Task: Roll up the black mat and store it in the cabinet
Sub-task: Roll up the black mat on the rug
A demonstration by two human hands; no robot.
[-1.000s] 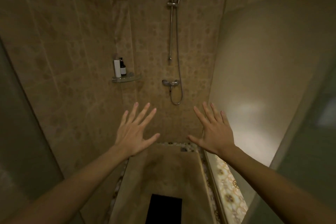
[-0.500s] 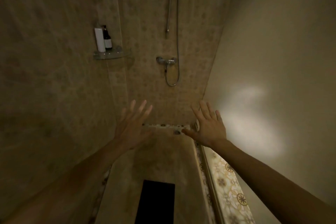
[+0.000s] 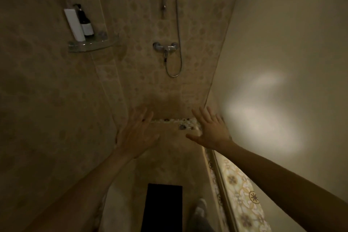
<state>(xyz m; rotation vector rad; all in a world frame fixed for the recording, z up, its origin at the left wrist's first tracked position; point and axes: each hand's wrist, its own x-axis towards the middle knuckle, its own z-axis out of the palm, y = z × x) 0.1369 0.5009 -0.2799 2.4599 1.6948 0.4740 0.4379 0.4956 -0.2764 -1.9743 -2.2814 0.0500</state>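
Observation:
The black mat [image 3: 162,208] lies flat on the shower floor at the bottom centre, its near end cut off by the frame. My left hand [image 3: 136,135] is stretched forward above the floor, fingers spread, holding nothing, and looks blurred. My right hand [image 3: 210,129] reaches out beside it near the glass wall, also spread and empty. Both hands hover well beyond the mat's far edge and touch nothing. No cabinet is in view.
A tiled wall runs along the left, with a glass corner shelf [image 3: 93,44] carrying a white tube and a dark bottle. The shower mixer [image 3: 165,47] and hose hang on the far wall. A frosted glass panel [image 3: 282,81] closes the right. My foot [image 3: 200,211] stands beside the mat.
The view has tilted down and moved into the shower. More of the mat shows, the shower head has left the frame, and my foot has appeared. Both hands stay spread.

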